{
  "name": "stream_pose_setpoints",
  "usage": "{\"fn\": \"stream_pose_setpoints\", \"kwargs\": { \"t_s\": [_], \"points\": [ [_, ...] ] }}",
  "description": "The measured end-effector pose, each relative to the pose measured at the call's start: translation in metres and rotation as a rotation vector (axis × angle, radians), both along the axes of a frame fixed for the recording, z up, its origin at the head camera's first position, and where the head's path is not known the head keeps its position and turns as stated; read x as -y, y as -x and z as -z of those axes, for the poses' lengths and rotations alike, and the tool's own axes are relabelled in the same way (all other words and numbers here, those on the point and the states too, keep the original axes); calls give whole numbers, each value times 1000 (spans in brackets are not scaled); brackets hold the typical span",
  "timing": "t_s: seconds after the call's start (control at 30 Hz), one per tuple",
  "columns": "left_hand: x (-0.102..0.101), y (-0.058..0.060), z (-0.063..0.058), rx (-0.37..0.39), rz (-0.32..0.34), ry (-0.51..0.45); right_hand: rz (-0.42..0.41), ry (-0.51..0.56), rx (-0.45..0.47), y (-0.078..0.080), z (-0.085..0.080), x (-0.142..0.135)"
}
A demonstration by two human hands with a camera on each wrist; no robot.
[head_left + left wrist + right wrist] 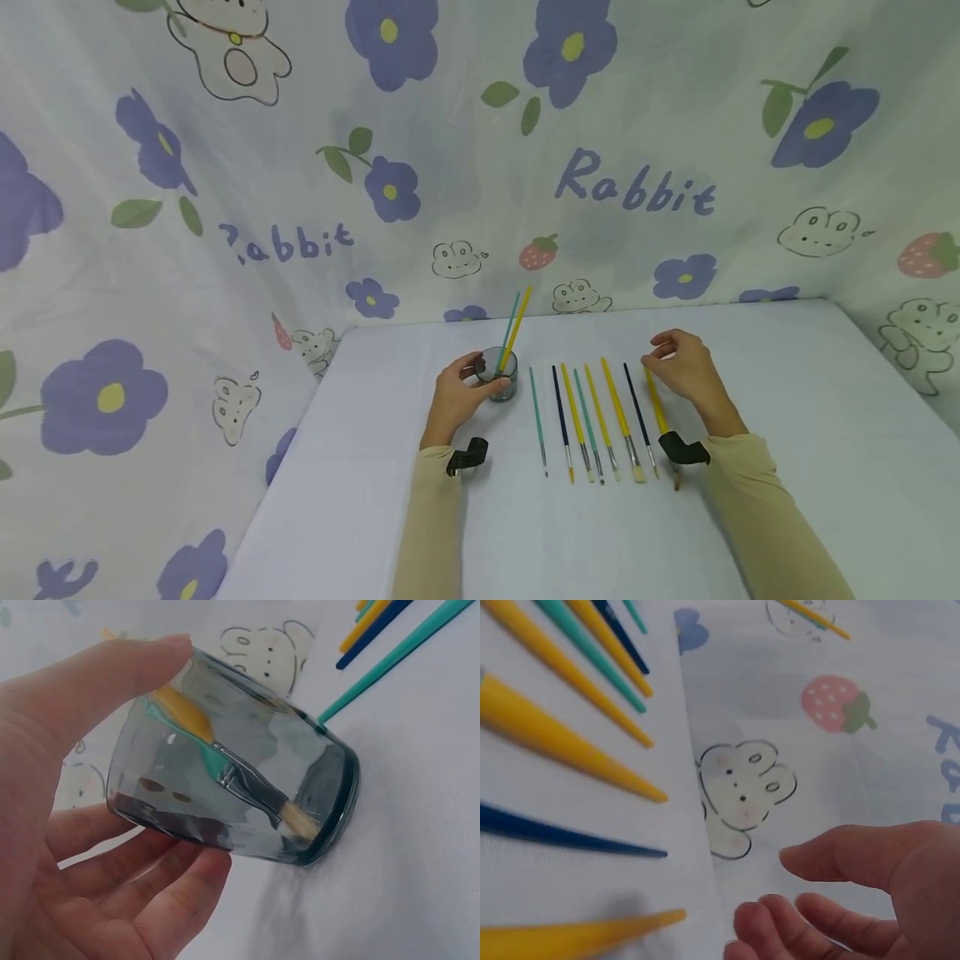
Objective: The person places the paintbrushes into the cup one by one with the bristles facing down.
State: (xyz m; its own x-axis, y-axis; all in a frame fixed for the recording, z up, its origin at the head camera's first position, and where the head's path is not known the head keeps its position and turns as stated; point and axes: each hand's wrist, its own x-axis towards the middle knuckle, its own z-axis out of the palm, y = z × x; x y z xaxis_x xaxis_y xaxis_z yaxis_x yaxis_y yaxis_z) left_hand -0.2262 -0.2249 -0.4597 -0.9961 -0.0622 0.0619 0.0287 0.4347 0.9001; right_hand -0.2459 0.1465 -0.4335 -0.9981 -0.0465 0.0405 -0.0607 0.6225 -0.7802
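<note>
In the head view my left hand (456, 398) holds a grey see-through glass (506, 392) that stands on the table. The thumb lies on one side and the fingers on the other, as the left wrist view shows. Two paintbrushes lean in it bristles down, a yellow paintbrush (521, 317) and a teal paintbrush (509, 323). My right hand (692, 373) hovers by the handle end of the rightmost yellow paintbrush (656, 398). In the right wrist view, thumb and fingers are apart, with nothing between them; that handle tip (667, 918) lies off to their left.
Between the hands several paintbrushes lie in a row, handles away from me, among them a dark blue paintbrush (637, 400), a wide yellow paintbrush (617, 402) and a thin teal paintbrush (536, 408). The white table (360, 467) ends at a patterned curtain (465, 208) behind.
</note>
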Motion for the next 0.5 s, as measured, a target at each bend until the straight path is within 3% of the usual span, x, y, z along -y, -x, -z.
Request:
{"fn": "stream_pose_setpoints", "kwargs": {
  "t_s": [0.3,0.5],
  "points": [
    [-1,0,-1,1,5,-1,-85,-81,203,3,3,-10],
    [-1,-1,-3,0,9,-10,-92,-128,261,4,8,-9]
  ]
}}
